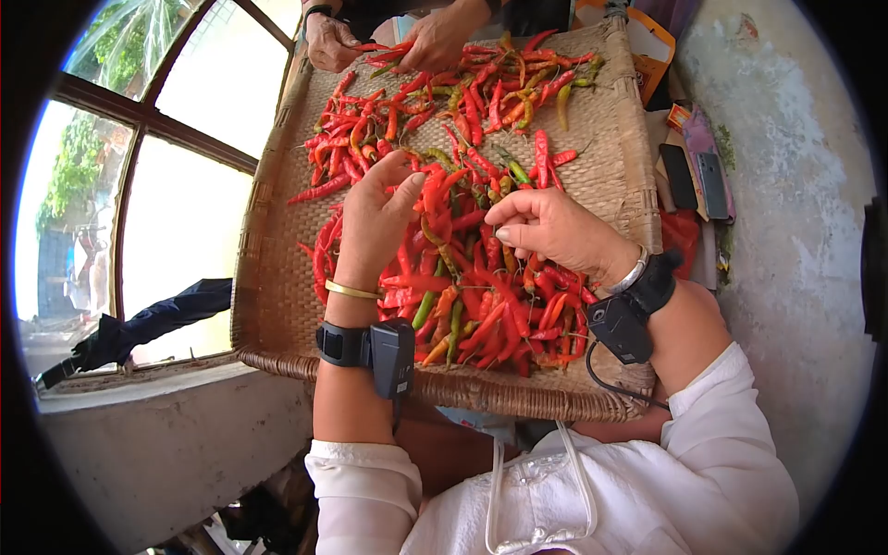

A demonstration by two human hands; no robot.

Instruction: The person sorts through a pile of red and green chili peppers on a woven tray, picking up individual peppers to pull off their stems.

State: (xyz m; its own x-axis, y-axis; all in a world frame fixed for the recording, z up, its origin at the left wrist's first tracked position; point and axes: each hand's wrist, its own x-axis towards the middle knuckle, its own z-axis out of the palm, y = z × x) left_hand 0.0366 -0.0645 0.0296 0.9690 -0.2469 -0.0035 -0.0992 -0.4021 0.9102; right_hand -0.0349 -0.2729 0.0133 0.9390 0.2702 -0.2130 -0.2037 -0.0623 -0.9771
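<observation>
Red chili peppers [490, 305], mixed with some green and orange ones, lie heaped on a woven tray [606, 176]. My left hand [375, 222] hovers over the left side of the heap, thumb and forefinger apart; its other fingers are hidden, and red peppers show right beside the thumb. Over the heap's right side, my right hand [560, 229] has its thumb and fingertips drawn together in a pinch. Whatever sits between those fingertips is too small to make out.
Across the tray, another person's hands [435, 37] handle red peppers. A window [185, 148] and a folded dark umbrella [166, 319] are on the left. Two phones [712, 185] lie beside the wall [786, 213] on the right.
</observation>
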